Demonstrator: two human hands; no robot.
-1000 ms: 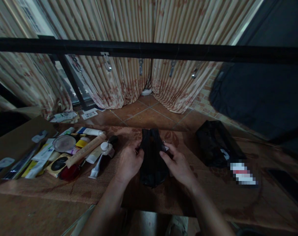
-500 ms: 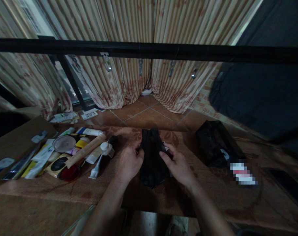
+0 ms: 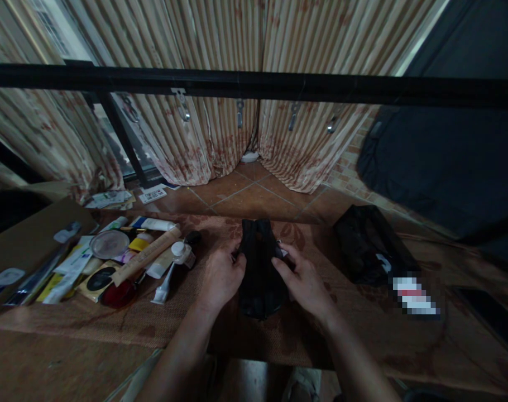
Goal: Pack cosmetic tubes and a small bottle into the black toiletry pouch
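Note:
A small black fabric pouch (image 3: 262, 285) is held between my two hands over the cloth-covered table, with a dark gap running along its top. My left hand (image 3: 224, 273) grips its left side, thumb on the near face and fingers curled behind. On the opposite side, my right hand (image 3: 302, 279) pinches the edge, where a bit of white, perhaps a tag, shows by the fingertips. The pouch's contents, if any, are too dark to make out. A white-capped bottle (image 3: 182, 254) and a small squeezed tube (image 3: 164, 287) lie left of my left hand.
Tubes, packets, a round clear-lidded container (image 3: 109, 244) and other toiletries crowd the table's left, beside a cardboard box (image 3: 36, 234). On the right sit a black mesh bag (image 3: 371, 245) and a dark flat phone-like object (image 3: 488, 312). A black rail (image 3: 254, 85) crosses before the curtains.

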